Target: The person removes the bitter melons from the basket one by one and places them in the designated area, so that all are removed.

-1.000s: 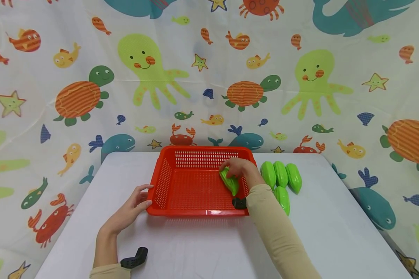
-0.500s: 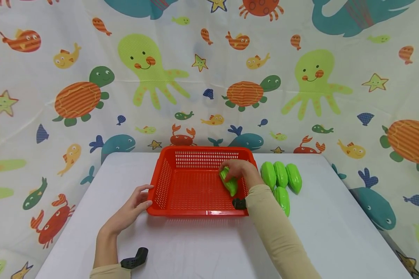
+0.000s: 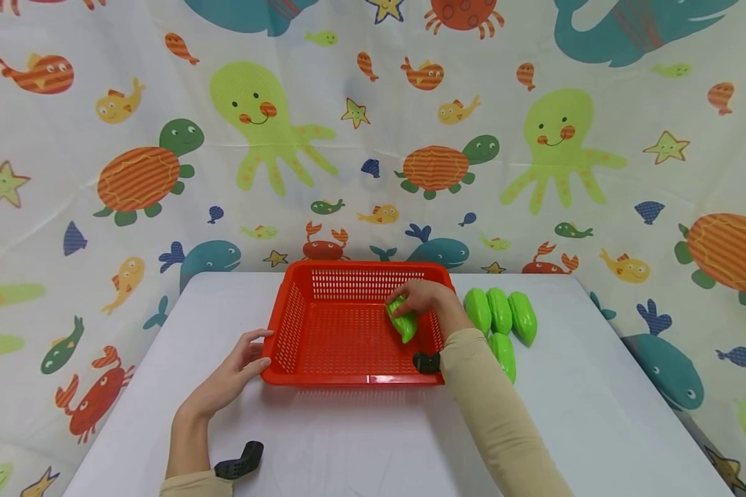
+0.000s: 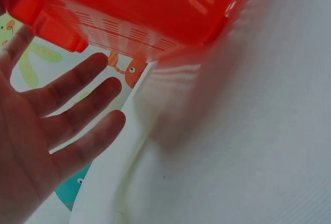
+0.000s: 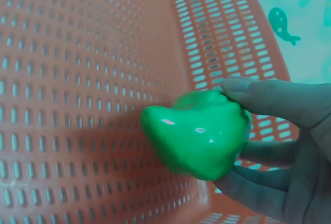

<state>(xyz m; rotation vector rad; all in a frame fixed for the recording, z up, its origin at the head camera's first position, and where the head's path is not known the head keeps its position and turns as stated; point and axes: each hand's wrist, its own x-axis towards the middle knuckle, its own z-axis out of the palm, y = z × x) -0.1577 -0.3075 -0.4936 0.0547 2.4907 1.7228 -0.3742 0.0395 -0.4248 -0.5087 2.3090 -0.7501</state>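
Observation:
My right hand (image 3: 418,298) is inside the red basket (image 3: 373,378), near its right wall, gripping a glossy green star fruit (image 3: 404,326). In the right wrist view the star fruit (image 5: 199,133) sits between thumb and fingers, its ridged body tapering to a blunt tip over the perforated floor. At the basket's left rim, my left hand (image 3: 242,362) touches the edge with thumb and forefinger. The left wrist view shows that hand (image 4: 31,131) with the other fingers spread and straight beside the basket wall (image 4: 129,12).
Several more green star fruits (image 3: 500,310) lie on the white table (image 3: 597,400) right of the basket, one (image 3: 502,353) nearer the front beside the right sleeve (image 3: 491,397). A curtain (image 3: 373,124) printed with sea animals hangs behind the table.
My right hand has shifted slightly left with the star fruit, whose lower tip has swung left and up. My left hand and the basket have stayed in place.

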